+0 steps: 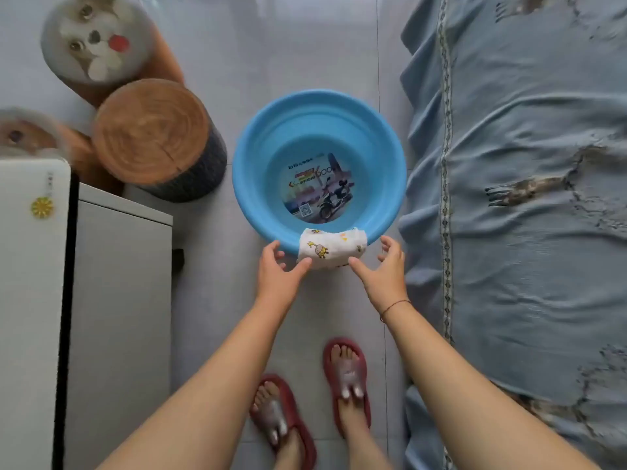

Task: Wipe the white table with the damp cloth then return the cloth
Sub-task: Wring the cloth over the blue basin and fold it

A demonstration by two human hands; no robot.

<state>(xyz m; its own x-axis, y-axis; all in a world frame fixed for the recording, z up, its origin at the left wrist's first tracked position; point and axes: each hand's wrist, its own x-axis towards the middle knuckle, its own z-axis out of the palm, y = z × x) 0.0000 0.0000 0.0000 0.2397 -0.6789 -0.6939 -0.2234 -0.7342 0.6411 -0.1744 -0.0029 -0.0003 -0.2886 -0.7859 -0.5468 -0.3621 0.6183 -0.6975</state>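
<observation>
Head view — cloth (330,247) draped over basin (251,184) rim, long axis left-right; fingers (300,266) spread, gripping nothing.

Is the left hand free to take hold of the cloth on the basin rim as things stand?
Probably yes. The left hand is open, its thumb already at the near edge of the cloth, which hangs over the near rim of the blue basin. Nothing lies between them; the right hand is open on the other side.

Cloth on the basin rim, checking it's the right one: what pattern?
White cloth with small yellow cartoon animals, head view.
</observation>
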